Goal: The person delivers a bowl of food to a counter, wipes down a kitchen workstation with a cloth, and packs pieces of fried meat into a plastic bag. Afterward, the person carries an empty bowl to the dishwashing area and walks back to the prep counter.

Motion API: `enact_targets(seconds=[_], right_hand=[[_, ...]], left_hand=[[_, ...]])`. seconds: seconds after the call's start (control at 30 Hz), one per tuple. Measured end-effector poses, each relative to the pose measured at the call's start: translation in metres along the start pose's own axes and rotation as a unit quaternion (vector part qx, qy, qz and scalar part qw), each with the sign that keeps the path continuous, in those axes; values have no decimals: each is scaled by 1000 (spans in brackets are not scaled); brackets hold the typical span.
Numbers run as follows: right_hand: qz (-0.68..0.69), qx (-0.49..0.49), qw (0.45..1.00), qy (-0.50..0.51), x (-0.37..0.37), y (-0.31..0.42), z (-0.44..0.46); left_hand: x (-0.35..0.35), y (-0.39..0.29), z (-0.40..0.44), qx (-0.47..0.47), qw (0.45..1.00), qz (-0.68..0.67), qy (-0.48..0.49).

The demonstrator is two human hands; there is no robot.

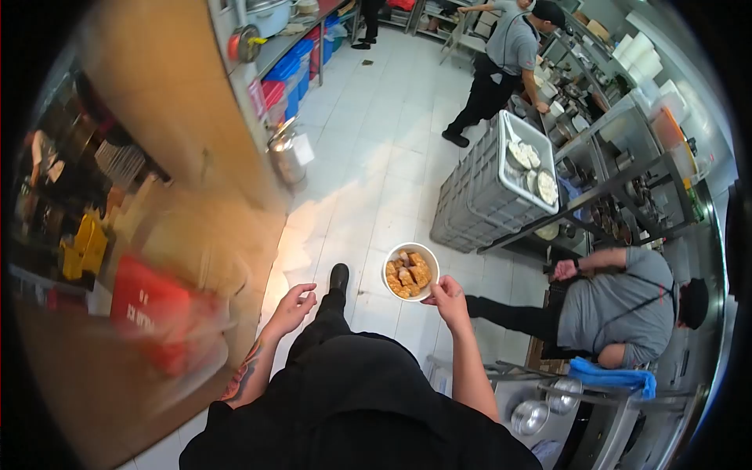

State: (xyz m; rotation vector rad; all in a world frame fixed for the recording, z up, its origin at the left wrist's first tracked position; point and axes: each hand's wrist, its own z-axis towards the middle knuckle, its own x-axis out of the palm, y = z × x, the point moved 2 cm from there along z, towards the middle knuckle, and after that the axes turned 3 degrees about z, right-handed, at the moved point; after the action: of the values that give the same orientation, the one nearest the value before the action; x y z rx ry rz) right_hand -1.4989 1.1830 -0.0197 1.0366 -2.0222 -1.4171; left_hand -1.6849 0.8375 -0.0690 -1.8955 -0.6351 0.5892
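Note:
My right hand [448, 300] pinches the rim of a round white bowl [389, 283] on its right side. Browned, golden chunks of food [408, 273], perhaps fried meat or tofu, fill much of the bowl, which is held out over the tiled floor. To the left, my left hand [292, 307] hangs in the air beside my leg, its fingers loosely curled and apart. Nothing shows in that hand.
Grey stacked crates [478, 188] hold white-filled bowls ahead on the right. One co-worker [509, 51] stands at the far counter, another [619, 301] close on my right. A metal canister [287, 160] stands by the doorway edge; a red bag [160, 313] is at left.

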Motion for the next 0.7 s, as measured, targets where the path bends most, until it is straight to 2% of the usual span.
enact_targets(seconds=[0.1,0.17,0.23,0.27,0.3,0.43,0.5,0.57,0.63,0.7], right_hand=[[28,2,998,-50,-35,6,61],[29,12,995,-98,-46,17,99],[5,25,986,-163,-59,24,140],[30,16,987,-156,-105,13,158],[30,17,984,-173,-98,29,177],[37,17,971,-234,-96,62,269],[58,20,973,-224,-124,73,318],[59,11,972,-225,-121,87,383],[71,-12,981,-183,-123,103,454],[34,-8,985,-167,-120,125,526]], left_hand=[[-13,-15,103,53,998,21,-20],[-32,-68,185,139,985,94,-33],[-48,-121,268,201,974,99,-20],[-23,-180,279,232,963,131,-33],[-42,-205,323,259,958,122,-17],[-91,-243,509,254,947,193,-24],[-98,-259,559,269,923,272,-53],[-136,-212,636,249,879,398,-79],[-155,-195,659,175,891,410,-79],[-171,-149,678,94,914,386,-87]])
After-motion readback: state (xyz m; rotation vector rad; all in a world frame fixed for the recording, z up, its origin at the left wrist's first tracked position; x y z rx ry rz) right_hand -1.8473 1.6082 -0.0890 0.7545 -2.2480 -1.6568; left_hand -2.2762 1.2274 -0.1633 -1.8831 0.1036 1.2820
